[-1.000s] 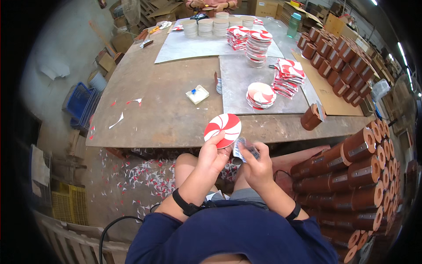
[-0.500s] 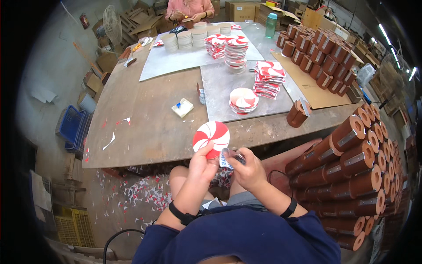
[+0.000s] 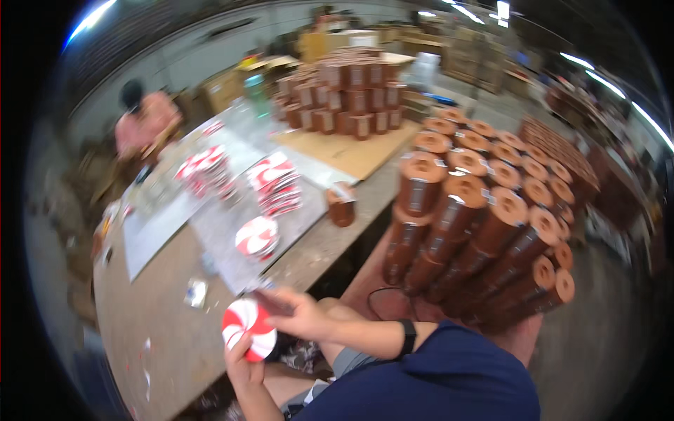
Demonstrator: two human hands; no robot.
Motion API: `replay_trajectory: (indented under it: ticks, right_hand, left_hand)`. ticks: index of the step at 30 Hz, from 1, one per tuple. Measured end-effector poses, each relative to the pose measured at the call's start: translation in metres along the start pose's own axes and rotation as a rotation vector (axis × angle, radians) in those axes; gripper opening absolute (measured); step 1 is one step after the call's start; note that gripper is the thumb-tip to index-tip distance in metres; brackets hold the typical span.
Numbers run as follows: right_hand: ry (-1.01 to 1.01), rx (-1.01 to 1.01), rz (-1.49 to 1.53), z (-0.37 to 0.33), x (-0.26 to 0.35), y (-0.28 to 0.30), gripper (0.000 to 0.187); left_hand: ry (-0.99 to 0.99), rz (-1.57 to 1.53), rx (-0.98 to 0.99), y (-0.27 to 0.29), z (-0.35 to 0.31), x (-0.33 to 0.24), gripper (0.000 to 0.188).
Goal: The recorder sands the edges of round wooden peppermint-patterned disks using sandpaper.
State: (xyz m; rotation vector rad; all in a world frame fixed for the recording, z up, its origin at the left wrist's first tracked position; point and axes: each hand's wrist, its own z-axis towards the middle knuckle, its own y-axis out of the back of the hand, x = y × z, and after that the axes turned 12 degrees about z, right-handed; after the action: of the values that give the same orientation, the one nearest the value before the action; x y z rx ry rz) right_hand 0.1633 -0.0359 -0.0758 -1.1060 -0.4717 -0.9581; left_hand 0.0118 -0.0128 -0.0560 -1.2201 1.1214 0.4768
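Observation:
My left hand point(image 3: 241, 359) is closed on the lower edge of a round disc point(image 3: 242, 324) with a red-and-white swirl. My right hand point(image 3: 303, 317) grips a dark brown, flat, strip-like tool point(image 3: 272, 303), which lies against or just over the disc's upper right edge; blur hides its exact kind. Beyond my hands, a low pile of swirl discs point(image 3: 257, 237) rests on a grey sheet point(image 3: 217, 228). Behind it are a taller stack of swirl pieces point(image 3: 275, 186) and another stack point(image 3: 205, 170). A small white block or packet point(image 3: 196, 293) lies on the wooden table point(image 3: 165, 337).
A single brown cylinder point(image 3: 341, 205) stands near the table edge. Many hollow brown cylinders point(image 3: 467, 193) are piled at my right, more point(image 3: 344, 91) on cardboard point(image 3: 330, 151) at the far side. A green bottle point(image 3: 257, 96) and a co-worker in pink point(image 3: 146, 123) are farther back.
My view has swung to the right, bringing the cylinder piles toward the middle. The disc remains in my left hand; the tool in my right hand now shows a dark brown side.

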Motion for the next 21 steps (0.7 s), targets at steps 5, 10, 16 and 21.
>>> replay_trajectory:
  ticks: [5, 10, 16, 21]
  right_hand:
    - [0.053, -0.231, -0.204, -0.003, 0.004, -0.015, 0.046]
    - [0.162, -0.096, -0.509, -0.013, 0.000, -0.017, 0.043]
    - [0.475, 0.161, -0.864, -0.011, 0.020, -0.026, 0.035]
    - [0.490, 0.029, -1.052, -0.017, 0.003, 0.007, 0.043]
  left_hand:
    - [-0.001, -0.275, -0.137, 0.004, 0.004, 0.022, 0.041]
    - [0.075, -0.219, -0.163, 0.002, 0.008, 0.024, 0.044]
    - [0.139, -0.300, -0.006, 0.049, 0.027, 0.029, 0.037]
    - [0.233, -0.627, -0.114, 0.038, 0.026, 0.013, 0.032]
